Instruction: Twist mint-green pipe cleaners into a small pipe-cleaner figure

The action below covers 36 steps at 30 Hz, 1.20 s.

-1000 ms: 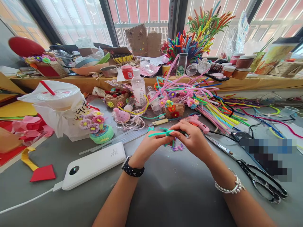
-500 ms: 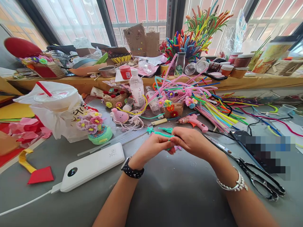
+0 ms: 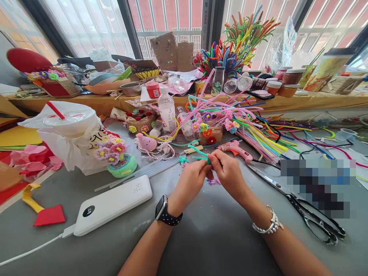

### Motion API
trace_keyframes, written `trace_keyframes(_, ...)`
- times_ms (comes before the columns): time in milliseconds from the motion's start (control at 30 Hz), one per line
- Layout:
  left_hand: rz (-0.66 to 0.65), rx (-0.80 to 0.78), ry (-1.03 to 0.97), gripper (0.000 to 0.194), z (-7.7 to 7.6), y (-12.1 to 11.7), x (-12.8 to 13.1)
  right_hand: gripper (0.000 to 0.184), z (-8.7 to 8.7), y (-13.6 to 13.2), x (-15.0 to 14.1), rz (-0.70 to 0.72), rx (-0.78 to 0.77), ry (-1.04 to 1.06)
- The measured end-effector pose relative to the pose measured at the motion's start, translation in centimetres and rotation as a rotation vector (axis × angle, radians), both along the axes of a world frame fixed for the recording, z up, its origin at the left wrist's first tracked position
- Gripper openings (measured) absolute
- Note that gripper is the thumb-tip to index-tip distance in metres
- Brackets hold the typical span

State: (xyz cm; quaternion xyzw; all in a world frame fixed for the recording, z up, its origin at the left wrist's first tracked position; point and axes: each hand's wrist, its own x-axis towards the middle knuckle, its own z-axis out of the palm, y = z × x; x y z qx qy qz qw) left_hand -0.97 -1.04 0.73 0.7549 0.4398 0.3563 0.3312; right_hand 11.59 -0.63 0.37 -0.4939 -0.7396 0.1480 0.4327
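Observation:
Both hands meet over the grey table around a teal-green pipe cleaner (image 3: 197,150), whose free end sticks out to the upper left. My left hand (image 3: 190,181), with a watch on the wrist, pinches it from the left. Closed on it from the right is my right hand (image 3: 230,173), wearing a silver bracelet. The fingers hide the middle of the piece. Just left of the fingertips lies a small teal pipe-cleaner flower (image 3: 183,160). Small purple-pink bits (image 3: 213,181) lie on the table beneath the hands. A pink glue gun (image 3: 236,148) rests beyond my right hand.
Large scissors (image 3: 299,203) lie at the right beside a pixelated area. On the left are a white power bank (image 3: 115,203) with its cable, a crocheted flower pot (image 3: 122,166) and a bagged drink cup (image 3: 69,134). Pipe cleaners (image 3: 261,140) spread behind, near bottles (image 3: 166,109).
My hands have turned, with the wrists closer together and the fingers pointing more upward. The pipe cleaner's free end now angles up to the left, and the teal flower shows more fully.

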Motion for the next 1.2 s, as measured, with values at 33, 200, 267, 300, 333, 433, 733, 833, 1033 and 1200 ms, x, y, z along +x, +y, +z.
trace_keyframes(33, 0.010, 0.007, 0.016, 0.027, -0.2, 0.0, 0.2, 0.027, 0.0, 0.0, 0.0, -0.003, 0.002, 0.020)
trace_keyframes(200, -0.079, -0.204, -0.207, 0.029, -0.3, -0.2, 0.8, 0.040, 0.3, 0.8, 1.0, 0.140, -0.172, 0.299)
trace_keyframes(267, -0.131, -0.312, -0.325, 0.030, -0.2, -0.3, 0.8, 0.045, 0.7, 1.2, 1.8, 0.159, -0.211, 0.432)
trace_keyframes(300, -0.140, -0.344, -0.353, 0.032, -0.1, -0.3, 0.8, 0.046, 0.9, 1.4, 2.2, 0.165, -0.210, 0.433)
trace_keyframes(333, -0.145, -0.362, -0.363, 0.033, -0.1, -0.2, 0.7, 0.045, 1.2, 1.4, 2.5, 0.180, -0.203, 0.389)
trace_keyframes(433, -0.155, -0.378, -0.349, 0.036, 0.0, 0.0, 0.4, 0.043, 1.8, 1.4, 3.2, 0.221, -0.106, 0.128)
trace_keyframes(733, -0.137, -0.358, -0.364, 0.032, 0.4, 0.0, 0.0, 0.032, 2.6, 1.0, 4.1, 0.341, -0.151, 0.007)
trace_keyframes(833, -0.123, -0.317, -0.311, 0.032, 0.6, 0.0, -0.2, 0.025, 2.7, 0.9, 4.2, 0.341, -0.160, 0.017)
trace_keyframes(1033, -0.003, -0.202, -0.249, 0.027, 0.7, 0.1, -0.5, 0.023, 2.4, 1.1, 3.9, 0.285, -0.099, -0.076)
trace_keyframes(1200, 0.069, -0.159, -0.307, 0.028, 0.6, 0.1, -0.6, 0.022, 2.1, 1.0, 3.5, 0.276, -0.113, -0.102)
